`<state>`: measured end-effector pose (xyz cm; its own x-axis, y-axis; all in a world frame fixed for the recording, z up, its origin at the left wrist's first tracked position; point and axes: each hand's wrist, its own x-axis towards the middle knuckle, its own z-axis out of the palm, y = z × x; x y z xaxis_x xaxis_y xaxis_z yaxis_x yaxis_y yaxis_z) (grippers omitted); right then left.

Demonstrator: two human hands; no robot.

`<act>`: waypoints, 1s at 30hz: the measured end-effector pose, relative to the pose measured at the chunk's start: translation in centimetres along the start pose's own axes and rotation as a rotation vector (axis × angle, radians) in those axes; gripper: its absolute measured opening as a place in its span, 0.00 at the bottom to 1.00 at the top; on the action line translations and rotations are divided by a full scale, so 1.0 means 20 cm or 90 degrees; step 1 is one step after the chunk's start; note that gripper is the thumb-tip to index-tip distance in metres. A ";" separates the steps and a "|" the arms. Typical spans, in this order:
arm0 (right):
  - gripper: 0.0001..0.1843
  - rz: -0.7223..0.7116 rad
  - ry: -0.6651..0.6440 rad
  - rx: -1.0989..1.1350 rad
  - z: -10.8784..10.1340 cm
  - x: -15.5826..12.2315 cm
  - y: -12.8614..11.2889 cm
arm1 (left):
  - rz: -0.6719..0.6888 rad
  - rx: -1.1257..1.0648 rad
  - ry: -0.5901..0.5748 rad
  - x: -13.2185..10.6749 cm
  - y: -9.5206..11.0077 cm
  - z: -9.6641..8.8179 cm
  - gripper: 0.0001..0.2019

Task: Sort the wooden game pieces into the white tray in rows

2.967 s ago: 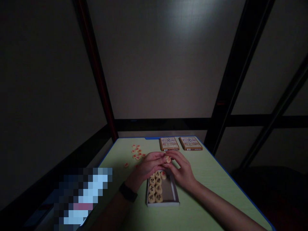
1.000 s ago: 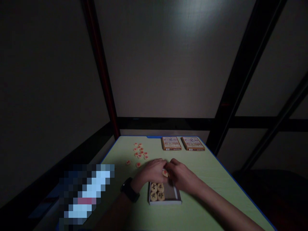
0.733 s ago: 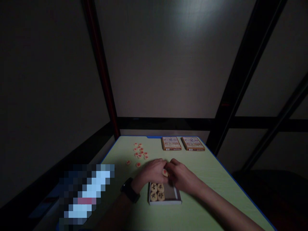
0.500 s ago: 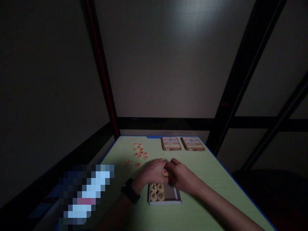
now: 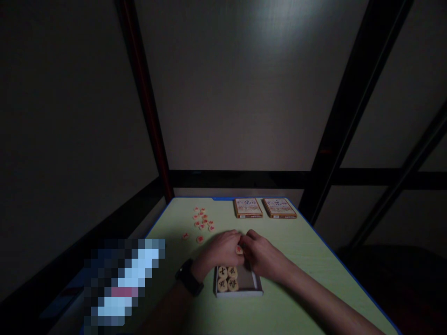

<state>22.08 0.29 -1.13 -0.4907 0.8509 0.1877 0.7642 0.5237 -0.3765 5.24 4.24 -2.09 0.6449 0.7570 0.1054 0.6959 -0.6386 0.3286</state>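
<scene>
1. A pixelated patch [image 5: 124, 281] covers the near left, off the table's [image 5: 307, 260] left edge, at 8 o'clock from the hands.
2. Loose pieces [image 5: 202, 222] with red marks lie scattered at 11 o'clock from the left hand, near the left edge. Two strays sit closer in, just short of the knuckles.
3. The left hand [image 5: 221, 250], a watch [image 5: 188, 278] on its wrist, is curled with its fingers bunched. Its tips are closed on a red-marked piece [image 5: 239, 250].
4. That piece sits between the two hands, above the far end of the tray [image 5: 249, 284].
5. The tray lies at 6 o'clock from the hands, its far end hidden under them. Four black-marked pieces [image 5: 227, 278] fill its near left part, and the right part shows bare.
6. The right hand [image 5: 264, 257] is curled too, thumb and fingers pressed on the same piece from 3 o'clock. Which hand bears it cannot be told.
7. Two boxes [image 5: 263, 208] lie side by side on the far edge, at 12 to 1 o'clock, well apart from the hands.
8. Bare green runs from the right forearm out to the right edge at 3 o'clock, and across the near side at 6 o'clock.
9. Dark frame bars [image 5: 335, 125] rise past the far corners.
</scene>
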 end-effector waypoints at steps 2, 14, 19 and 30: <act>0.15 0.000 0.002 0.004 0.00 0.00 0.00 | 0.000 -0.001 0.001 0.00 0.00 0.00 0.11; 0.22 -0.022 0.035 0.145 -0.07 0.00 0.06 | -0.046 -0.122 -0.030 -0.04 -0.11 -0.17 0.20; 0.14 0.043 0.156 0.190 -0.06 0.05 0.12 | -0.217 -0.101 0.121 -0.08 -0.35 -0.32 0.09; 0.07 0.033 0.230 0.140 -0.04 0.08 0.17 | -0.334 0.043 0.063 -0.13 -0.52 -0.28 0.16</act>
<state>24.19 3.44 -1.45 -0.2453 0.8564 0.4542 0.6571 0.4914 -0.5716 -5.50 9.71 -0.54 0.1741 0.9842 0.0319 0.9376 -0.1756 0.3000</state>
